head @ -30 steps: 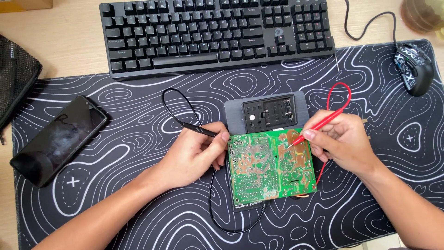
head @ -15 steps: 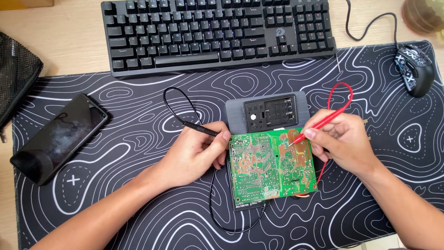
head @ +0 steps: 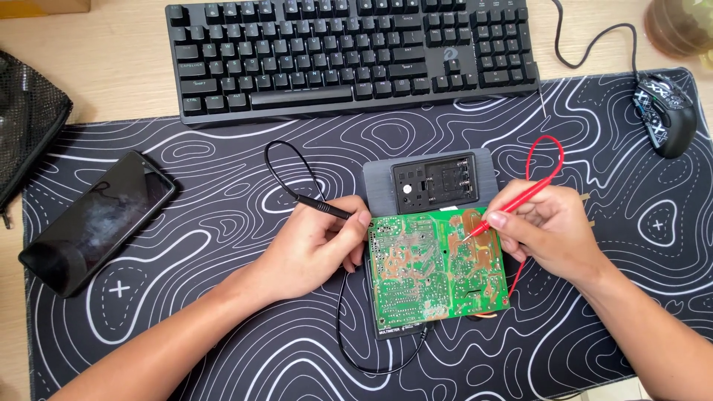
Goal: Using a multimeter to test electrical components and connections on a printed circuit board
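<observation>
Lying on the black desk mat with white wavy contour lines (head: 223, 223), the green rectangular circuit board (head: 434, 271) showed its solder side up and served as the centre of the scene. It rested on top of a dark grey flat multimeter (head: 434, 182), which stuck out behind the board's far edge and a little under its near edge. The left hand (head: 319, 245) was just left of the board, its fingers closed around a thin black probe (head: 323, 206), and the fingertips touched the board's left edge; the tip of this probe was hidden by the fingers. The black lead (head: 290, 167) made a loop on the mat behind that hand. The right hand (head: 553, 230) was at the right side of the board and pinched a thin red probe (head: 509, 204), whose tip touched the upper right part of the board. The red lead (head: 546, 152) curved in an arc behind this hand. Far left of the board a black smartphone (head: 96, 223) lay on the mat with its screen dark. Behind the board stood a black mechanical keyboard (head: 349, 52), partly on the wooden desk (head: 111, 67). Far right and behind the board a black patterned computer mouse (head: 663, 115) rested on the mat.
</observation>
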